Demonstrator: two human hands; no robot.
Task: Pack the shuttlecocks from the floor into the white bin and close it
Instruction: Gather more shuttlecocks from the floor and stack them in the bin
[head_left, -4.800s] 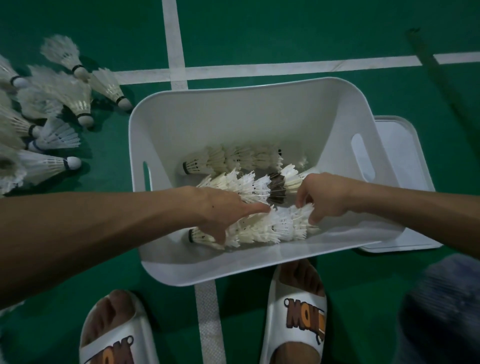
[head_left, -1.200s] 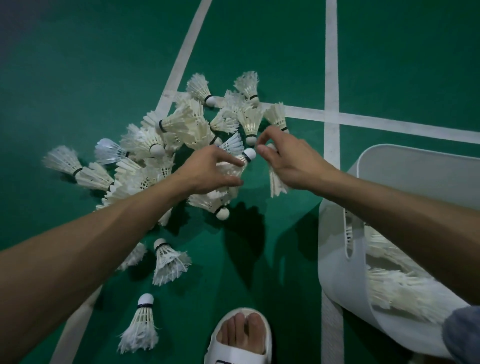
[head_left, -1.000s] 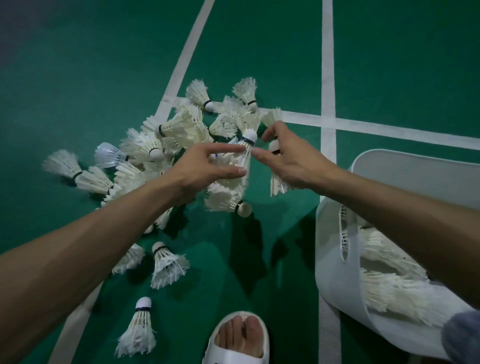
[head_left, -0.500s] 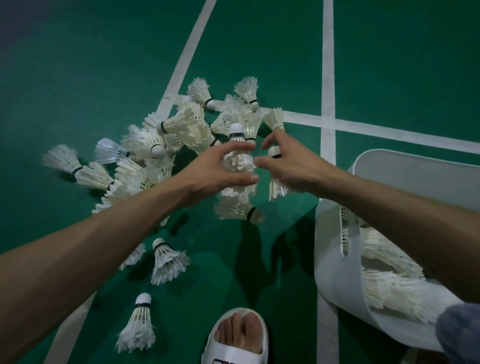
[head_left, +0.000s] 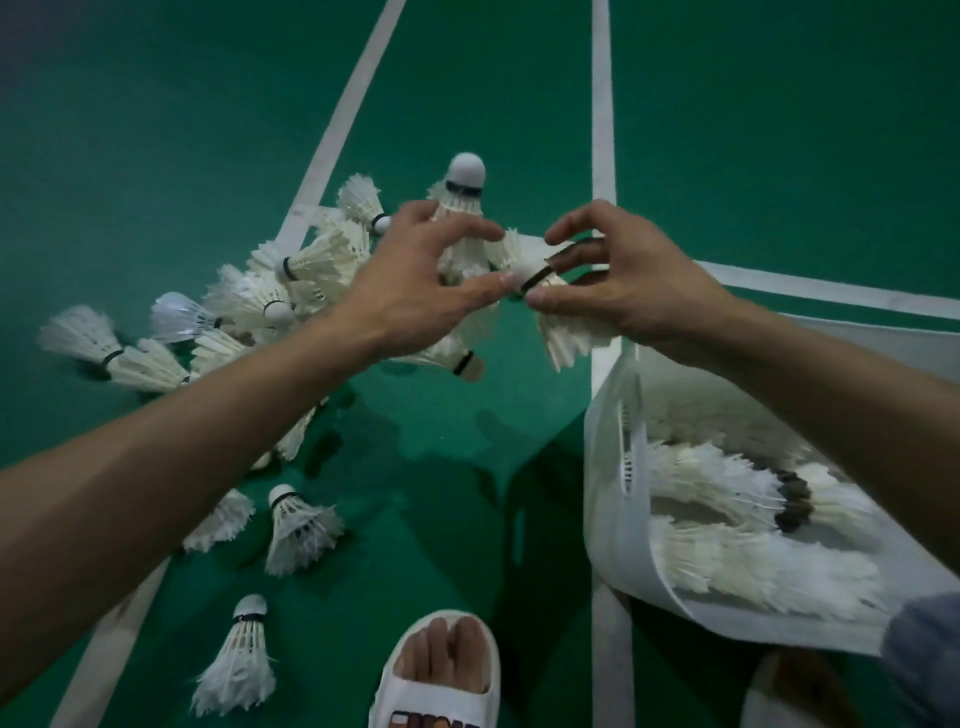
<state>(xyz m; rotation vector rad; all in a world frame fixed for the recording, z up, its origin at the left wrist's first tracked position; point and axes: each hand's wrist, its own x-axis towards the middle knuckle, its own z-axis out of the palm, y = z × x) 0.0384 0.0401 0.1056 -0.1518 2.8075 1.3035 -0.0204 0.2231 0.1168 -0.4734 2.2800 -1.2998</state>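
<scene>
Left of the bin (head_left: 613, 493), our left hand (head_left: 415, 291) grips a stack of shuttlecocks (head_left: 462, 234). Our right hand (head_left: 623, 280) pinches one shuttlecock (head_left: 571, 340) near its cork (head_left: 525, 270). The loose shuttlecocks (head_left: 298, 530) look feather-light and crushable, so we judge the cork end the safest hold.

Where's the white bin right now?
Head view, lower right: the white bin sits on the floor just right of the sandalled foot, with the loose shuttlecock pile farther left.
</scene>
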